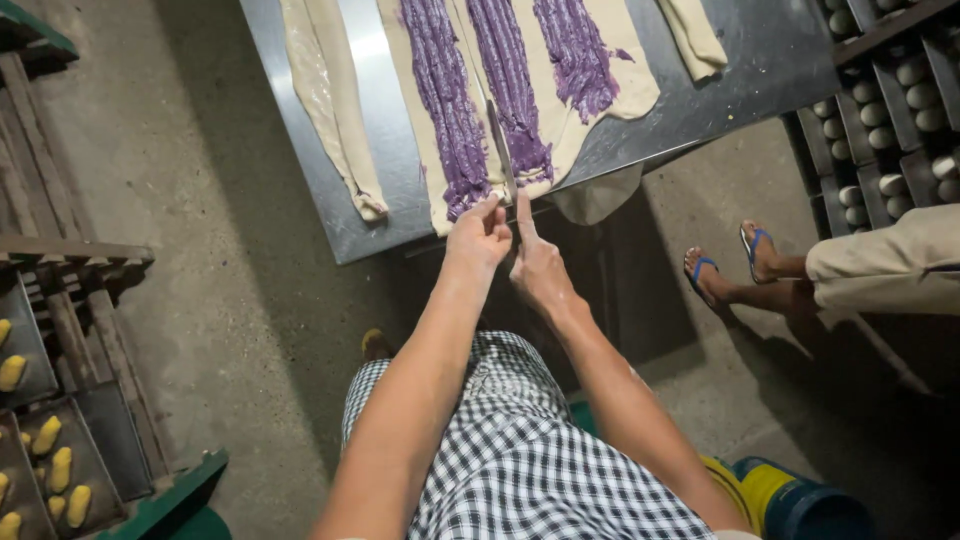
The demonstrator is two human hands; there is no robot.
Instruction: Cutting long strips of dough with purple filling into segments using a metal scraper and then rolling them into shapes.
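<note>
1. The knife [501,150] lay with its long, thin blade flat along the dough sheet [620,70], running between two of the purple filling strips [445,110]. I judged this placement was meant to keep a cut parallel to the strips, so that each length of dough would keep its own line of filling.

2. My right hand [540,272] was closed around the knife's handle end at the near edge of the table, with the index finger stretched forward along the blade. I judged the extended finger served to steady and steer the blade.

3. My left hand [478,232] was curled, fingers bent onto the near end of the dough sheet just beside the blade. I could not tell whether it pinched the dough or only pressed it down. It seemed placed to stop the sheet shifting under the knife.

4. The sheet lay on a steel table [330,180], its near end reaching the table edge, which put the work within easy reach of both hands.

5. A folded strip of plain dough [335,110] lay to the left, well apart from the filled sheet; another piece [695,40] lay to the right.

6. Racks of trays stood on either side: yellowish rolls [60,470] on the left, pale dough pieces [925,95] on the right.

7. Another person's sandalled feet [730,265] stood on the floor to the right of the table, clear of my hands.
</note>
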